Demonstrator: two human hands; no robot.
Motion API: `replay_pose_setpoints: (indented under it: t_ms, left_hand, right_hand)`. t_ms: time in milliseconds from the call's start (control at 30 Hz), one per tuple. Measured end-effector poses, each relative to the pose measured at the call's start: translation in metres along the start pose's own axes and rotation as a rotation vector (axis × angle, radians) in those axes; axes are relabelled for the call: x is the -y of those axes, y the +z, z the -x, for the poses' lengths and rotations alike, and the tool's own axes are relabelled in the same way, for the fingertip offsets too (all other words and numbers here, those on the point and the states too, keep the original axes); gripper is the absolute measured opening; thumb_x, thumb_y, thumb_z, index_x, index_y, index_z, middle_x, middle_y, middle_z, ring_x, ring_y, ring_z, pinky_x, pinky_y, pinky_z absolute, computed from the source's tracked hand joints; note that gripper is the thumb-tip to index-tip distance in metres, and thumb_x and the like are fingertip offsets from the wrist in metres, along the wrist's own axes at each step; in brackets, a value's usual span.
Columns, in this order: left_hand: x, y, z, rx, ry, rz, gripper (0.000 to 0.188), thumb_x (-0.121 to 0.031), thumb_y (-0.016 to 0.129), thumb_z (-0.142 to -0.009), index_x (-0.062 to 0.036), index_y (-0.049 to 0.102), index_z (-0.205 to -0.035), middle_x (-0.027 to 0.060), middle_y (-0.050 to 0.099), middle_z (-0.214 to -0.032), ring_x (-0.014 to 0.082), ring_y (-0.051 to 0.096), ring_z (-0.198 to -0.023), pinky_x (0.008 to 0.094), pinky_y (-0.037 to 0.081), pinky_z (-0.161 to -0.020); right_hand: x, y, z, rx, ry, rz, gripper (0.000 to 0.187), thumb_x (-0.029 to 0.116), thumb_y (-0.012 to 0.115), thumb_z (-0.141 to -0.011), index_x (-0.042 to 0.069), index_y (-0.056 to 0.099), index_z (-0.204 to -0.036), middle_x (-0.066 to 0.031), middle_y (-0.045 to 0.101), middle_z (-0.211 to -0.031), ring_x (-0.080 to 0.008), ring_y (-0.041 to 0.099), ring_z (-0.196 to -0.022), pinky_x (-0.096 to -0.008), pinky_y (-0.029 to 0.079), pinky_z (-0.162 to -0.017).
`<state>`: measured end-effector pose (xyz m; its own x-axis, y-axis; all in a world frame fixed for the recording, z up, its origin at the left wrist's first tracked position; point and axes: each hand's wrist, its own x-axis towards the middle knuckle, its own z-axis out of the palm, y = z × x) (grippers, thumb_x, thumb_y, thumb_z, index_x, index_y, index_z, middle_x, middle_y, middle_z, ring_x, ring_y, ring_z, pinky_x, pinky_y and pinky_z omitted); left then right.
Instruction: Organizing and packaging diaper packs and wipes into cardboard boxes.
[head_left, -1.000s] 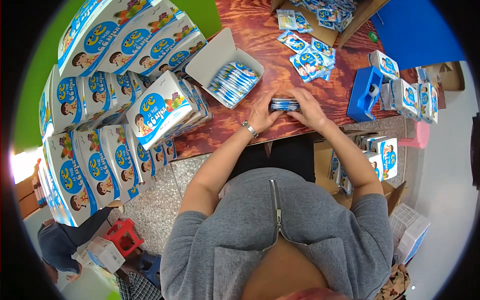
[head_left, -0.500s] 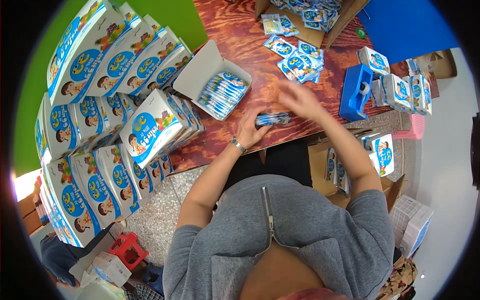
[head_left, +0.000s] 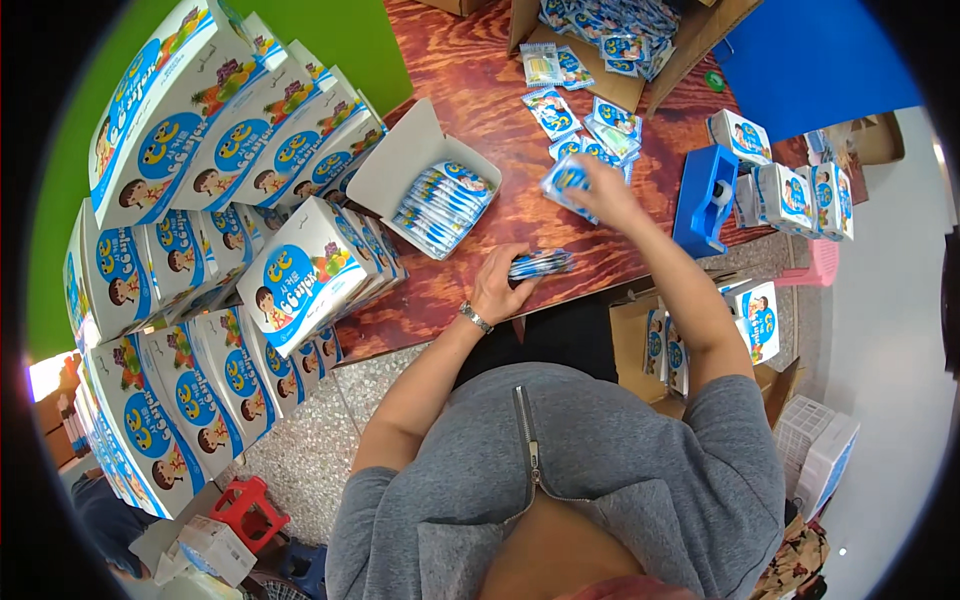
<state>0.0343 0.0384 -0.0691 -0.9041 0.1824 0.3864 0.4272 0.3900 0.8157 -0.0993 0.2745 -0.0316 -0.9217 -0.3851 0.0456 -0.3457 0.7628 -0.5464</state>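
Note:
On the red wood-grain table (head_left: 455, 60), near its front edge, my left hand (head_left: 496, 288) is closed on a small stack of blue-and-white sachets (head_left: 541, 263). My right hand (head_left: 610, 195) pinches a single sachet (head_left: 567, 184) just above the table, beside a loose pile of sachets (head_left: 614, 121). An open white box (head_left: 398, 160) stands to the left of my hands with its lid folded back. Rows of sachets (head_left: 440, 208) stand packed inside it.
Tall stacks of printed white boxes (head_left: 190, 390) rise at the left. A blue tape dispenser (head_left: 703, 200) and more boxes (head_left: 785, 193) stand at the right. Behind is a cardboard carton (head_left: 700, 45) full of sachets. Another carton (head_left: 630, 335) sits below the table's right front edge.
My right hand, blurred and apparently empty before, has reached toward the loose pile and now grips a sachet. My left hand still holds its stack. The view has shifted slightly.

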Motion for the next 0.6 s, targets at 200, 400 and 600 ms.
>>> replay_pose_setpoints:
  t_ms: [200, 400, 600]
  left_hand:
    - [-0.001, 0.002, -0.003, 0.018, 0.000, 0.017, 0.050, -0.012, 0.083, -0.072, -0.0032, 0.059, -0.115, 0.0153, 0.066, -0.104, 0.0328, 0.065, -0.093, 0.0401, 0.053, -0.080]
    - [0.001, 0.000, -0.001, 0.020, -0.003, 0.011, 0.050, -0.011, 0.083, -0.072, -0.0034, 0.059, -0.115, 0.0151, 0.066, -0.103, 0.0323, 0.065, -0.093, 0.0394, 0.053, -0.080]
    - [0.001, 0.001, -0.002, 0.007, 0.014, 0.020, 0.051, -0.011, 0.083, -0.072, -0.0031, 0.059, -0.116, 0.0148, 0.066, -0.104, 0.0329, 0.065, -0.094, 0.0400, 0.052, -0.082]
  right_hand:
    - [-0.025, -0.031, -0.006, 0.150, 0.244, -0.301, 0.071, 0.026, 0.079, -0.081, -0.005, 0.048, -0.138, -0.0228, 0.063, -0.122, -0.0270, 0.065, -0.106, -0.0384, 0.053, -0.086]
    - [0.028, -0.005, 0.008, 0.235, 0.210, 0.251, 0.077, 0.032, 0.085, -0.070, 0.007, 0.050, -0.135, -0.0206, 0.059, -0.119, -0.0401, 0.058, -0.112, -0.0490, 0.048, -0.094]
    - [0.022, -0.005, 0.025, 0.144, -0.038, 0.361, 0.071, 0.032, 0.083, -0.072, 0.016, 0.049, -0.132, -0.0215, 0.064, -0.113, -0.0409, 0.063, -0.106, -0.0486, 0.051, -0.087]
